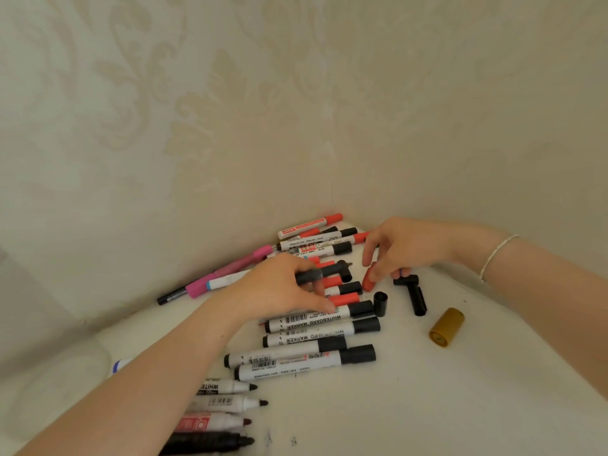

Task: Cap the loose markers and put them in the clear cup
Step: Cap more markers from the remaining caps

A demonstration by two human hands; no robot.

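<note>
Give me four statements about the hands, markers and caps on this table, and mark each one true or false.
1. The left hand grips a dark uncapped marker. True.
2. The right hand pinches a gold cap. False: it pinches a red cap; the gold cap lies alone on the table.
3. Four uncapped markers lie nearest the camera. True.
4. Every black cap sits on a marker. False: a loose black cap lies on the table.

I see a white table (427, 406) against the wall, littered with capped markers (306, 360), uncapped markers (230, 404), loose black caps (416, 296), a gold cap (446, 327).
</note>
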